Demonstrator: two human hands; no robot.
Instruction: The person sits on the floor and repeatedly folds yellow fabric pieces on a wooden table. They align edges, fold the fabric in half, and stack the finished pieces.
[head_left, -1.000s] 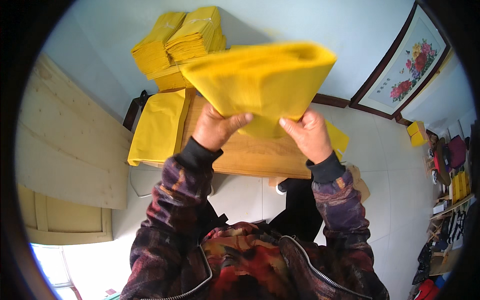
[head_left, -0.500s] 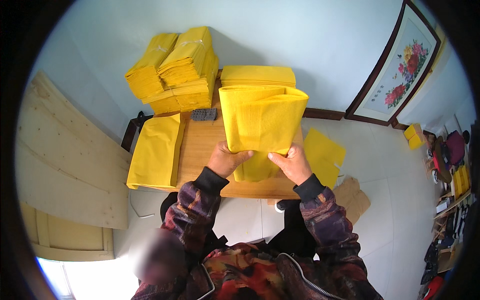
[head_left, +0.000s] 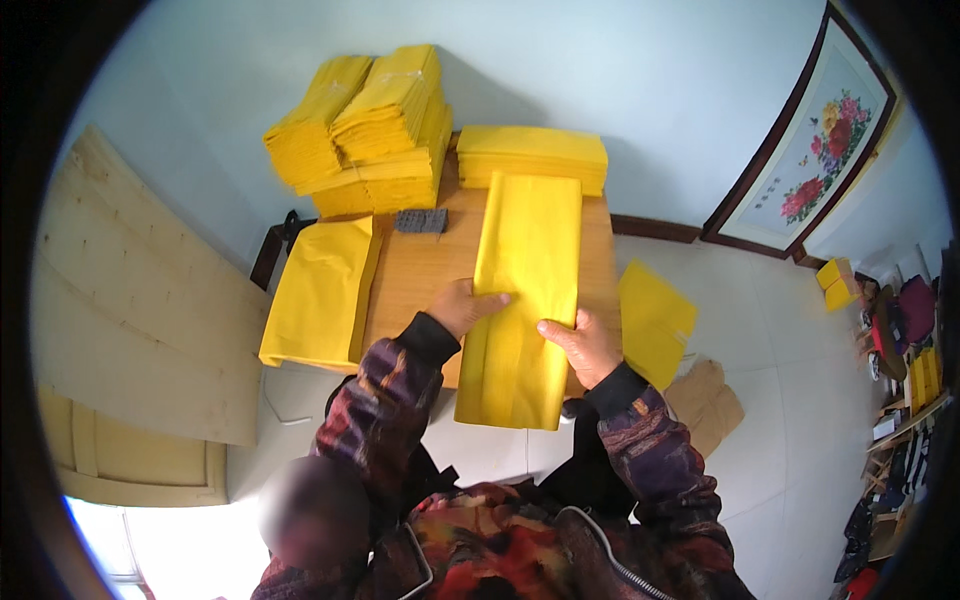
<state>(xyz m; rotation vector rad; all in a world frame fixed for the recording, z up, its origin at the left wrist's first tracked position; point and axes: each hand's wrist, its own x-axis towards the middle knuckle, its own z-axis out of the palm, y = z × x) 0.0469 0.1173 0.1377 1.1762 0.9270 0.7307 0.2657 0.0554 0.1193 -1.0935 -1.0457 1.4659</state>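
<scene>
Both my hands hold a folded yellow felt-like bag (head_left: 530, 240) by its long sides, flattened into a narrow strip. Its lower end hangs past the table's near edge, and its upper end overlaps a stack behind it. My left hand (head_left: 467, 307) is closed on the left side, thumb on top. My right hand (head_left: 588, 345) grips the right side lower down, its thumb also on the front face. The fingers beneath are hidden. To the left, another yellow bag (head_left: 315, 290) lies flat on the wooden table (head_left: 420, 265).
Tied yellow bundles (head_left: 385, 110) are piled at the table's back left. A flat yellow stack (head_left: 530, 150) sits at the back, near a dark grey block (head_left: 421, 220). Yellow sheets (head_left: 655, 320) and brown paper (head_left: 705, 400) lie right of the table. A framed flower picture (head_left: 800, 150) leans against the wall.
The bag was wider, with its upper edge open in layers; now it is flattened into a narrow strip and reaches lower. My hands have moved closer together.
</scene>
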